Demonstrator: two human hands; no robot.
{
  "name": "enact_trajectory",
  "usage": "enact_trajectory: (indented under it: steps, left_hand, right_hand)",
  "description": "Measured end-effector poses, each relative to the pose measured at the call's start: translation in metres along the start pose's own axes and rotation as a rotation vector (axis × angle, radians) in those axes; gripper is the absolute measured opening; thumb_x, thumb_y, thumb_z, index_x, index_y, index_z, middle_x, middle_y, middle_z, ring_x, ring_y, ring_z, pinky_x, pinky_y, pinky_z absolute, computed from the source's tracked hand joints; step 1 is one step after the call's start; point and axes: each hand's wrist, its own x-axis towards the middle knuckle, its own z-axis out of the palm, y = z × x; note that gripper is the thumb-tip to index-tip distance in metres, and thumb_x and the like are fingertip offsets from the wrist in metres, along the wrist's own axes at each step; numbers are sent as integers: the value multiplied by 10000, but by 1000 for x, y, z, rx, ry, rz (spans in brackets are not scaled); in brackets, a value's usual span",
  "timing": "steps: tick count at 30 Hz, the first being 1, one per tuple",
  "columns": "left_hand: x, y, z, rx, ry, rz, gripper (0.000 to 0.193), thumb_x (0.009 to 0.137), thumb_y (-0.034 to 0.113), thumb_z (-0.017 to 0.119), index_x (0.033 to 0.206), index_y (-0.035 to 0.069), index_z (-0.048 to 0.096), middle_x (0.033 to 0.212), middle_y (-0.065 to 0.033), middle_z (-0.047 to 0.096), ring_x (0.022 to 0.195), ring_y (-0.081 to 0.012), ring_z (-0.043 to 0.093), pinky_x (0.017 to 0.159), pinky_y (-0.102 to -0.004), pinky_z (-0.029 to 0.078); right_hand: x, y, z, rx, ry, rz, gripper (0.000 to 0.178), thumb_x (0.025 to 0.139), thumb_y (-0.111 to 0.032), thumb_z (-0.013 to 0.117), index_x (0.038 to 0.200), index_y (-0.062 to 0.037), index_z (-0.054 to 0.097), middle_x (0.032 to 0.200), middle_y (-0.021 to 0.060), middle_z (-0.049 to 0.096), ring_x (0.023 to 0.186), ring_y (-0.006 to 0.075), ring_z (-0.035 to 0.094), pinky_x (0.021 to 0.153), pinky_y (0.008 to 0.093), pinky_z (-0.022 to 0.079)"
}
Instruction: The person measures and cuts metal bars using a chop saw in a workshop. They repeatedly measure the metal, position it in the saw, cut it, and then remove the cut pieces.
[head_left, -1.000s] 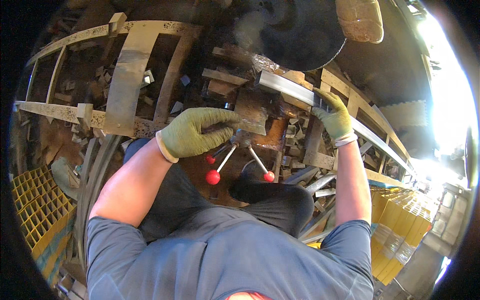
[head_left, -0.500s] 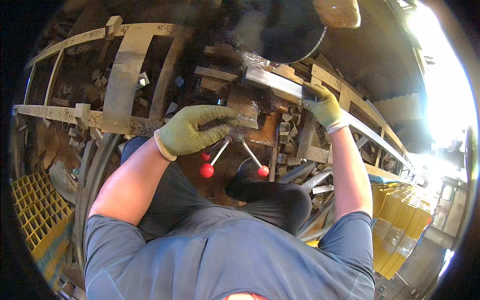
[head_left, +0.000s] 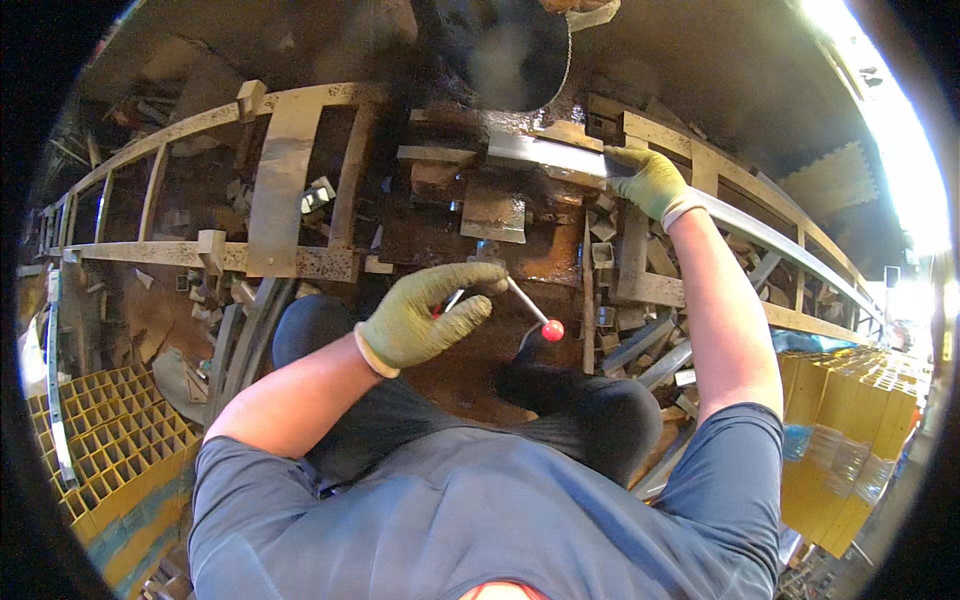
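Note:
My right hand [head_left: 650, 185], in a yellow-green work glove, grips a long silver metal bar [head_left: 750, 222]. The bar's near-centre end lies in the machine vise, below a large dark circular saw blade [head_left: 500, 50] with a toothed rim. In a matching glove, my left hand [head_left: 430, 312] hovers over the hub of a spoked clamp handle [head_left: 527, 300], thumb and fingers apart. One red ball knob [head_left: 552, 330] shows to the right of the fingers; another is mostly hidden behind the hand. A metal block [head_left: 493, 218] sits just beyond the handle.
Ladder-like metal support frames run left [head_left: 220, 256] and right [head_left: 790, 230] of the saw. Many small offcuts [head_left: 320, 195] lie beneath them. Bundles of yellow square tubes stand at lower left [head_left: 120, 420] and right [head_left: 840, 430]. Longer metal profiles [head_left: 245, 340] lean near my legs.
My left hand has come down and nearer over the clamp handle, covering more of its spokes. The right hand stays on the bar. The whole view has shifted, and the blade appears higher and further left.

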Motion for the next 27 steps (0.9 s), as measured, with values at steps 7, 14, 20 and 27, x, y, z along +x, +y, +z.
enact_trajectory:
  steps: [7, 14, 20, 27]
  left_hand:
    - [27, 18, 85, -233, -101, 86, 302, 1142, 134, 718, 1413, 3, 747, 1292, -122, 827, 1182, -220, 782, 1022, -383, 622]
    - [73, -161, 203, 739, -218, -377, 436, 1064, 448, 652, 1258, 73, 760, 1159, -226, 834, 1098, -476, 791, 977, -601, 616]
    - [23, -184, 115, 1213, -402, -530, 429, 1049, 327, 723, 1374, 57, 793, 1341, -233, 808, 1252, -375, 792, 1080, -526, 620]
    - [-10, -12, 109, 587, -311, 436, 305, 1003, 265, 815, 1241, 79, 778, 1174, -148, 814, 1048, -413, 779, 953, -506, 627]
  right_hand:
    - [9, 17, 0, -117, 32, -25, 498, 978, -111, 847, 1472, -115, 786, 1329, 35, 863, 1147, 113, 778, 1078, 316, 598]
    - [9, 8, -6, -86, -13, -24, 550, 957, -181, 907, 1492, -153, 782, 1379, 62, 846, 1193, 152, 789, 1136, 307, 574]
    - [10, 10, 0, -76, -39, 17, 561, 966, -198, 904, 1503, -108, 766, 1418, 80, 830, 1224, 152, 780, 1134, 318, 576]
    - [-1, -10, -2, -130, -11, 13, 524, 985, -185, 875, 1497, -141, 772, 1427, 87, 824, 1248, 201, 781, 1146, 341, 576]
